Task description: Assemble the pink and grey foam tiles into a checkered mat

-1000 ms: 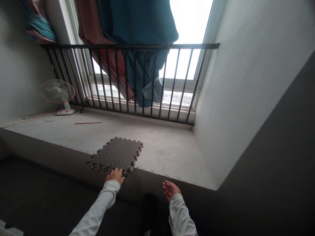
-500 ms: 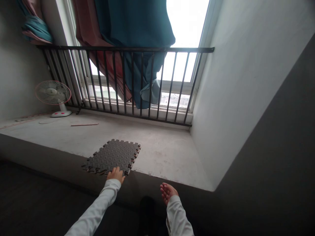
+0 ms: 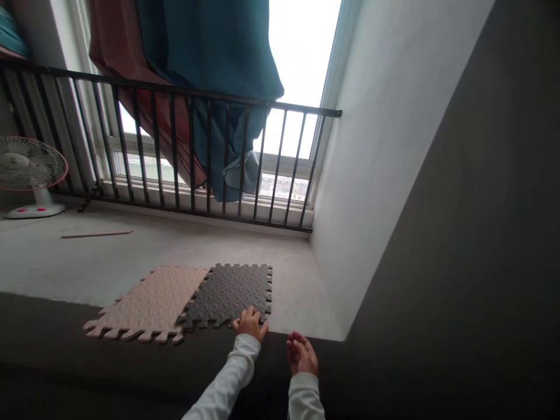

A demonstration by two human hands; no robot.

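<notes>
A dark grey interlocking foam mat tile point(image 3: 231, 294) lies on the concrete ledge point(image 3: 131, 256) by the window. It partly overlaps a beige foam tile point(image 3: 144, 306) on its left. My left hand point(image 3: 251, 324) rests on the near right edge of the grey tile, fingers bent over it. A little to the right, my right hand point(image 3: 301, 354) hovers at the ledge's front edge, palm turned inward, fingers loosely spread, holding nothing.
A black metal railing point(image 3: 175, 157) runs along the window, with teal and pink cloth point(image 3: 205, 64) hanging over it. A white table fan point(image 3: 28, 172) stands far left. A thin stick point(image 3: 96, 234) lies on the ledge. A white wall point(image 3: 394, 151) closes the right side.
The grey tile has slid to the right under my left hand, and a beige tile beneath it is now uncovered on its left. The camera has turned to the right.
</notes>
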